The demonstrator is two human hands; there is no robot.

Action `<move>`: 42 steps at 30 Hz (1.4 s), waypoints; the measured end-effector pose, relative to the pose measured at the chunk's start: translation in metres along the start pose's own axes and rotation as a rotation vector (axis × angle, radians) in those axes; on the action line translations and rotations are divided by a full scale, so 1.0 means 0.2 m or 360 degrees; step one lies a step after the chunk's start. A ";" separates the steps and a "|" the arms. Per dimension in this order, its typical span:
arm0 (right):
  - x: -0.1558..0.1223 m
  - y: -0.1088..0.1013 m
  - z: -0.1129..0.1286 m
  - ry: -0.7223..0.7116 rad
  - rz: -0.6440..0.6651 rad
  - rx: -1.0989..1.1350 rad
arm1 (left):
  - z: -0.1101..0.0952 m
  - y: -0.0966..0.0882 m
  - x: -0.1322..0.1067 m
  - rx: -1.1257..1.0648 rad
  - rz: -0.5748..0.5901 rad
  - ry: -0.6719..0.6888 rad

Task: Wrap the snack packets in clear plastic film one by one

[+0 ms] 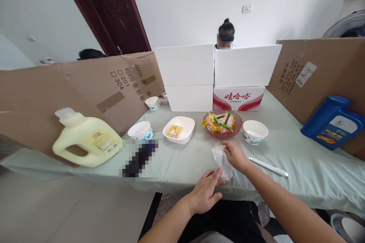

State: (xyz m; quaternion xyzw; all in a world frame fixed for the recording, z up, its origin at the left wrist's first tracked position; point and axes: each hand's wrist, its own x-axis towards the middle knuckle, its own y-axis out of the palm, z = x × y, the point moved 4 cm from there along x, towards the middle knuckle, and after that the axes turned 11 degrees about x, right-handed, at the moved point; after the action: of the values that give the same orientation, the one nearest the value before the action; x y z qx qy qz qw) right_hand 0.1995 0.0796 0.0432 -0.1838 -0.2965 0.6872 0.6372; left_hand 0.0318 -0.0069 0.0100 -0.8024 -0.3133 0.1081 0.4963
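Translucent wrapper [219, 155] pinched at far edge by right hand [236, 155]; left hand [205, 193] (fingers apart) touching near end

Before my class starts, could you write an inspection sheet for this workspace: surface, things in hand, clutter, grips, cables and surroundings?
Surface: pale green cloth, creased, draping over the near edge.
Things in hand: translucent film, crumpled, near the front edge.
Clutter: pink bowl of wrapped snacks; white dish with yellow packet; patterned paper bowls at right, left and rear left; slim white tool; yellow jug; blue bottle; pixelated dark patch, unidentifiable.
Grips: left grip open, touching the film; right grip pinching its upper edge.
Cables: nothing seen on the cloth.
Surroundings: cardboard panels left and right; white boxes at the back; person beyond; wall socket; dark red door.
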 end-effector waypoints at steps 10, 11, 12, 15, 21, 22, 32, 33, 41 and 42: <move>0.09 0.12 -0.12 0.0178 -0.0020 -0.0070 | -0.01 -0.08 0.01 -0.0147 -0.0231 -0.0180; 0.09 0.12 -0.12 0.0179 -0.0028 -0.0064 | -0.01 -0.10 0.02 -0.0138 -0.0356 -0.0215; 0.08 0.12 -0.12 0.0178 -0.0035 -0.0054 | 0.00 -0.13 0.04 -0.0104 -0.0491 -0.0249; 0.08 0.12 -0.12 0.0178 -0.0049 0.0004 | 0.05 -0.22 0.15 0.0073 -0.0767 -0.0241; 0.08 0.10 -0.14 0.0278 0.0017 0.0295 | 0.23 -0.20 0.39 0.0384 -0.0473 -0.0139; 0.07 0.10 -0.15 0.0305 0.0058 0.0374 | 0.25 -0.19 0.40 0.0400 -0.0459 -0.0155; -0.25 -0.02 -0.10 0.0225 0.0400 0.0915 | 0.27 -0.13 0.39 0.0525 -0.0444 -0.0139; -0.27 -0.02 -0.10 0.0200 0.0377 0.0905 | 0.27 -0.13 0.39 0.0538 -0.0442 -0.0145; -0.28 0.05 -0.19 0.0514 -0.0035 0.1049 | 0.28 -0.13 0.39 0.0564 -0.0407 -0.0145; -0.28 0.06 -0.18 0.0531 0.0012 0.1067 | 0.28 -0.13 0.39 0.0564 -0.0408 -0.0148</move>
State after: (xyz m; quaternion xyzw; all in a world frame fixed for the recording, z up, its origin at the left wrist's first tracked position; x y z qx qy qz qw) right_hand 0.2196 0.0310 0.0010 -0.0756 0.0535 0.7091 0.6990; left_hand 0.0554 0.0887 0.0164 -0.6504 -0.4114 0.1344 0.6242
